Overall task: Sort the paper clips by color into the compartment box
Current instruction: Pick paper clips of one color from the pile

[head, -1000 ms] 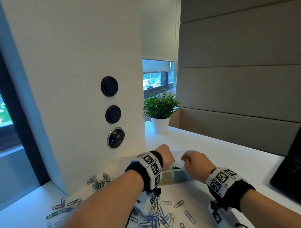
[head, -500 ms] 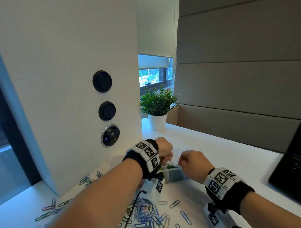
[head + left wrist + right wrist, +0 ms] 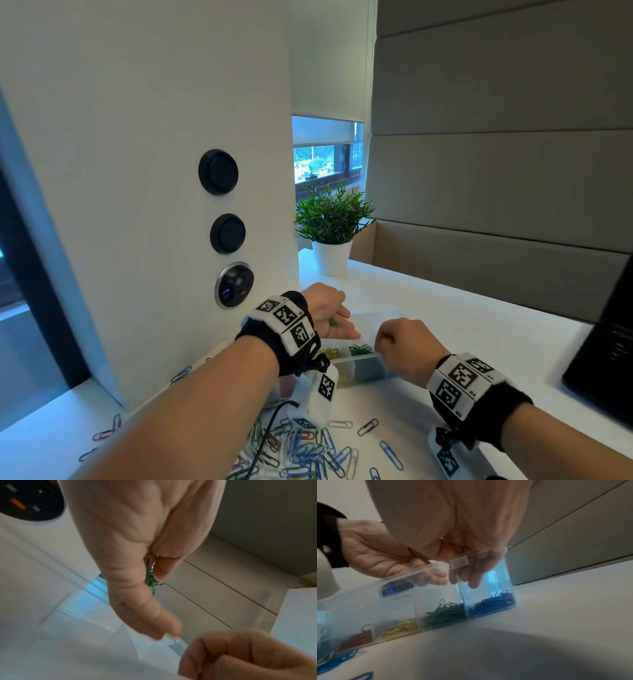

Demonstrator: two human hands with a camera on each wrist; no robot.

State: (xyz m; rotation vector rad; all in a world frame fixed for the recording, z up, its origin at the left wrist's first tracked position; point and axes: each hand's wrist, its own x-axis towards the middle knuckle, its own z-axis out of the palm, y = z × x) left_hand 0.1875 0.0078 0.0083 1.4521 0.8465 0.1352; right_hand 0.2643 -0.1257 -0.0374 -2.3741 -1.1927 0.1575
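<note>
Sorting is partway: your compartment box on the table holds yellow, green and blue clips, a loose pile remains; your left hand pinches green clips, your right hand is curled, its hold unclear.

Your head camera looks forward and down from well above the bench, taking in both forearms, the compartment box under your fingers and the wall panel behind them. Your left wrist camera sits close under the left hand, facing up along its fingers toward the wall, with the right hand at the lower right corner. Your right wrist camera sits low, almost at bench level, very near the right hand, looking along its fingers through the box's clear wall; all three views share the box and both hands.
</note>
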